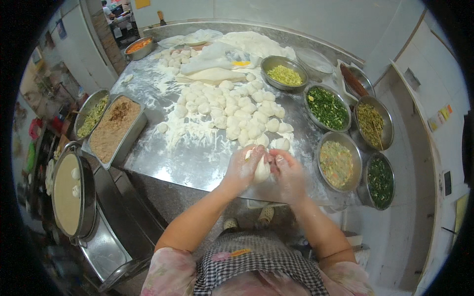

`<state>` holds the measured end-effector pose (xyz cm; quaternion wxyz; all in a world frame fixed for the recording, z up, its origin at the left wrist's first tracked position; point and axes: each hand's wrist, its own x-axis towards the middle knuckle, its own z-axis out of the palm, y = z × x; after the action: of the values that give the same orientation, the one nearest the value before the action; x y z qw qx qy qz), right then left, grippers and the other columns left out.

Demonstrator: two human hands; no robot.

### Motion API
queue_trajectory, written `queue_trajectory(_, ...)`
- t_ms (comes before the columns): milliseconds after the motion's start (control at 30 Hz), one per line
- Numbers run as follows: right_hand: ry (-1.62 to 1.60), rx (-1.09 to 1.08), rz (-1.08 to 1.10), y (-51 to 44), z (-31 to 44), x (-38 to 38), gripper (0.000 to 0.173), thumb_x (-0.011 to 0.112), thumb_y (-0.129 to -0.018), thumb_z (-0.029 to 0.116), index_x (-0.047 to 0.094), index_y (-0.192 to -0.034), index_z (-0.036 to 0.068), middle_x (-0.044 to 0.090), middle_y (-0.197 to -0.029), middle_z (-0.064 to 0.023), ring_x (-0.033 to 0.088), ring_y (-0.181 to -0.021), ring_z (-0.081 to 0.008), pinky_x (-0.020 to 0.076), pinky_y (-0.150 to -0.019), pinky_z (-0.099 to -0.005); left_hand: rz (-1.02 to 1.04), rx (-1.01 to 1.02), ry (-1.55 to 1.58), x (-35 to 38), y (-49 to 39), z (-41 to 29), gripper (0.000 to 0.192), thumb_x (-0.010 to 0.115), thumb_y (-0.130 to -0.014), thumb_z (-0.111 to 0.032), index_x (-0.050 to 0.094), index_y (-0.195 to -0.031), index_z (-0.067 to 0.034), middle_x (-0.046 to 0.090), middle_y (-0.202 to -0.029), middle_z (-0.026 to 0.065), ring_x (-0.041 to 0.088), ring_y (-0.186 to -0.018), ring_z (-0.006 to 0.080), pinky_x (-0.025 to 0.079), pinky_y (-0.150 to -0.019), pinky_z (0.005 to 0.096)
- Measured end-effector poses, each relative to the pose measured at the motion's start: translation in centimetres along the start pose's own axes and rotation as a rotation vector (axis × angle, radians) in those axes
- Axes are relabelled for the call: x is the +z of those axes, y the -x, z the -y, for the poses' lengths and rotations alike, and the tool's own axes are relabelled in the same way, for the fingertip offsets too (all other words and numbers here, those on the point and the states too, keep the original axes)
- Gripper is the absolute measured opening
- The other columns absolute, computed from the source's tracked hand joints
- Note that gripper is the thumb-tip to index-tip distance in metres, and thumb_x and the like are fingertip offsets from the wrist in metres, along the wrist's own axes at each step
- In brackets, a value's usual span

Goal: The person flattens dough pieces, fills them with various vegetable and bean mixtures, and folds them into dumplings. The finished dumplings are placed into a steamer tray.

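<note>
My left hand (242, 168) cups a piece of white dough (262, 171) above the front edge of the floured metal table (177, 168). A bit of yellowish-green filling shows at the top of the dough. My right hand (288, 172), slightly blurred, has its thumb and fingers pinching the dough's edge from the other side. Just beyond my hands lies a dough ball (281, 144), at the near end of a large spread of floured dough balls (233, 107).
Bowls of chopped greens (327, 107), yellow filling (284, 76) and mixed vegetable filling (336, 162) line the right side. At left stand a rectangular metal tray of brown filling (114, 129) and a round steamer (66, 192) holding two buns. A dough slab (211, 76) lies behind the balls.
</note>
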<state>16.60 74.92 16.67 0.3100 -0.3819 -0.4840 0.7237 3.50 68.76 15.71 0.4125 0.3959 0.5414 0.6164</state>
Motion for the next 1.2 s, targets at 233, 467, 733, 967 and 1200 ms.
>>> queue_trajectory(233,0.049,-0.157,0.374,-3.8,0.0,-2.3,0.025,0.049,-0.093,0.019,0.059,-0.109,0.002,0.062,-0.098,-0.0097,0.061,-0.087,-0.0165,0.0487,-0.078,-0.03,-0.161,-0.118,0.572,3.4,-2.0,2.2,0.048,0.045,-0.094,-0.047,0.053,-0.111,-0.003,0.06,-0.105,0.0116,0.059,-0.094,0.0198,0.05,-0.08,0.0337)
queue_trajectory(467,0.549,-0.297,-0.052,-1.7,5.5,-6.8,0.01,0.056,-0.09,0.011,0.056,-0.094,0.002,0.054,-0.081,-0.0007,0.048,-0.074,-0.0066,0.0421,-0.066,-0.0239,-0.119,-0.094,0.811,8.7,-5.1,1.3,0.039,0.047,-0.096,-0.038,0.051,-0.115,-0.004,0.059,-0.105,0.011,0.058,-0.097,0.021,0.049,-0.085,0.0357)
queue_trajectory(733,1.034,-0.533,-0.083,-4.6,7.6,-13.8,0.024,0.067,-0.079,0.02,0.06,-0.097,0.005,0.059,-0.089,-0.0122,0.057,-0.078,-0.0327,0.047,-0.07,-0.0376,-0.113,-0.006,0.687,16.6,-10.5,0.8,0.026,0.05,-0.096,-0.028,0.055,-0.103,-0.003,0.059,-0.095,0.0067,0.057,-0.082,0.0137,0.048,-0.073,0.027)
queue_trajectory(967,1.302,-0.88,0.003,-5.6,10.5,-22.4,0.026,0.062,-0.081,0.025,0.055,-0.099,0.007,0.06,-0.097,-0.0135,0.06,-0.085,-0.0297,0.0489,-0.07,-0.0385,0.244,-0.537,0.751,21.7,-14.5,2.7,0.031,0.045,-0.096,-0.037,0.054,-0.101,-0.008,0.059,-0.092,0.005,0.06,-0.084,0.0162,0.051,-0.074,0.0314)
queue_trajectory(1200,1.234,-0.549,0.174,-8.4,9.0,-29.5,0.02,0.057,-0.084,0.018,0.057,-0.098,0.005,0.063,-0.095,-0.0141,0.064,-0.082,-0.0288,0.0509,-0.071,-0.0392,0.132,-0.898,0.596,26.7,-17.4,6.6,0.031,0.046,-0.096,-0.036,0.053,-0.104,-0.006,0.061,-0.093,0.0085,0.063,-0.084,0.0189,0.054,-0.069,0.0335)
